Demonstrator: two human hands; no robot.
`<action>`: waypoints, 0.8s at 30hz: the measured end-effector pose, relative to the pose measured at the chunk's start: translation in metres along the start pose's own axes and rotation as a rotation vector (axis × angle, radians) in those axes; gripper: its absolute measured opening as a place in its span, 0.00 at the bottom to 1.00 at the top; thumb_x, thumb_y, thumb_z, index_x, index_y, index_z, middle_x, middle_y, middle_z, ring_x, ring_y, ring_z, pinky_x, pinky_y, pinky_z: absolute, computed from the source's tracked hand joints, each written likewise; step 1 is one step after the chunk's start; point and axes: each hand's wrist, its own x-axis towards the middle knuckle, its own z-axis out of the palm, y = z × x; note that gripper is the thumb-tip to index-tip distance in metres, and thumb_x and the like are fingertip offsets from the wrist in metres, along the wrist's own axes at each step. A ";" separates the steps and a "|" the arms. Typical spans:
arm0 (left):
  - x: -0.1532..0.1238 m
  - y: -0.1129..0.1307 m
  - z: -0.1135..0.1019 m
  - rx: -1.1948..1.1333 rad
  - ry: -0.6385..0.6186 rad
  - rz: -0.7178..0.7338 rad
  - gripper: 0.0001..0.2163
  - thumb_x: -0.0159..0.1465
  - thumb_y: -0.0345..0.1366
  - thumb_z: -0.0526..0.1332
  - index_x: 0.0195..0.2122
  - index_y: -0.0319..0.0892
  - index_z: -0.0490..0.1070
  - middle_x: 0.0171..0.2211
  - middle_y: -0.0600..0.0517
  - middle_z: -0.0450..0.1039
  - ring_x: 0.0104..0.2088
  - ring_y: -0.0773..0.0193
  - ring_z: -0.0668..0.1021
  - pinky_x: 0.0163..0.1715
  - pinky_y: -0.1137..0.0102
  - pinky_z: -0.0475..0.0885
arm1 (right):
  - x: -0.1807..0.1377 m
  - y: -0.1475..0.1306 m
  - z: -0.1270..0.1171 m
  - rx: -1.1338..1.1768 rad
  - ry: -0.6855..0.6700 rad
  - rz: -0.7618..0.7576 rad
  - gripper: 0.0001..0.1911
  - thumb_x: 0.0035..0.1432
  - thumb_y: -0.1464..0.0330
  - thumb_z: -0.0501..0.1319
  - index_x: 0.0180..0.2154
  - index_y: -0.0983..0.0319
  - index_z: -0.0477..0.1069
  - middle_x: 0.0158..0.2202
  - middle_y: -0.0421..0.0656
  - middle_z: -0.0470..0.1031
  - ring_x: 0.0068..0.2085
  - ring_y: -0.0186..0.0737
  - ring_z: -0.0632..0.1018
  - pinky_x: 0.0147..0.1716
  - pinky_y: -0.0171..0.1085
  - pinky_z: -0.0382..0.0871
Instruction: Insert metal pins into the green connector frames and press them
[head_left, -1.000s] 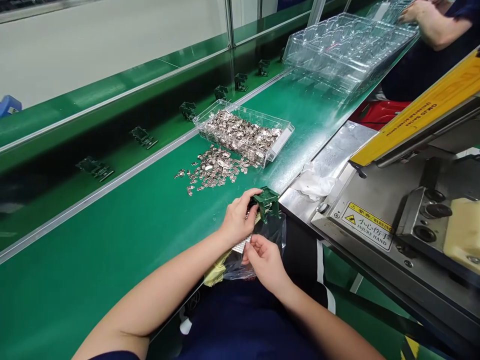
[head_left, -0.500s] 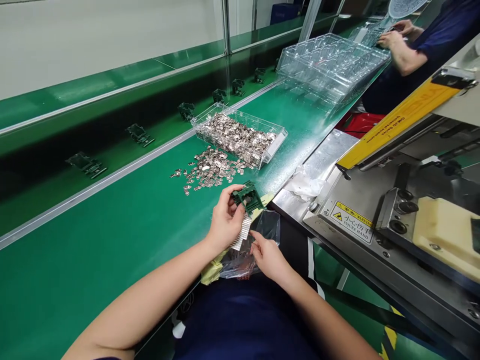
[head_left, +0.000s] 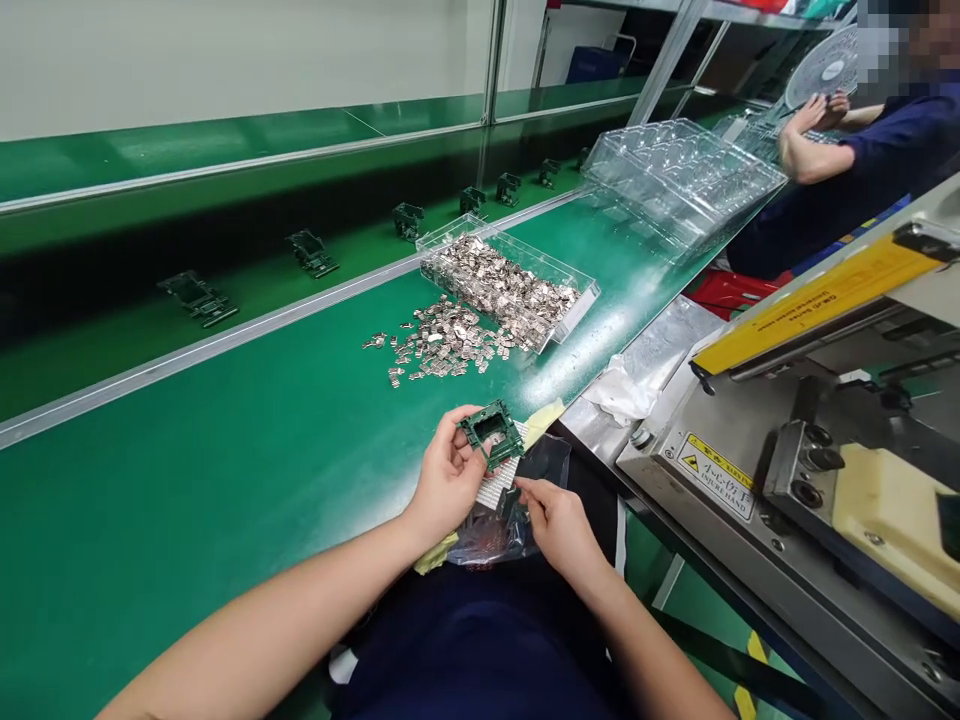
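My left hand point(head_left: 448, 468) is closed on a green plastic frame point(head_left: 491, 432) with a square opening, its thumb on the near side. Just under the frame is a pale ribbed strip point(head_left: 496, 486); I cannot tell whether the same hand grips it. My right hand point(head_left: 559, 515) has its thumb and index finger pinched at the strip's lower right edge. A small dark piece point(head_left: 508, 500) shows by these fingertips, too small to name. Below both hands lies a clear plastic bag point(head_left: 487, 545) with reddish contents, beside yellow paper or tape point(head_left: 544, 422).
A clear tray point(head_left: 577, 315) of small metal pieces stands on the green bench, with loose metal pieces point(head_left: 450, 340) before it. Green frames point(head_left: 199, 298) line the belt beyond. Clear blister trays point(head_left: 690, 185) and a co-worker point(head_left: 855, 170) are farther back; a metal machine point(head_left: 705, 470) is at right.
My left hand has turned the green frame so its opening faces up towards me. My right fingertips have come to the strip's edge, where a dark piece now shows. The camera view has shifted.
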 end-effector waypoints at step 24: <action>-0.024 -0.001 0.004 0.178 -0.187 0.209 0.14 0.67 0.31 0.55 0.52 0.49 0.60 0.44 0.52 0.71 0.42 0.69 0.76 0.41 0.76 0.72 | 0.014 -0.082 -0.032 0.138 0.405 -0.197 0.02 0.59 0.69 0.62 0.33 0.59 0.73 0.46 0.47 0.68 0.51 0.48 0.69 0.50 0.46 0.64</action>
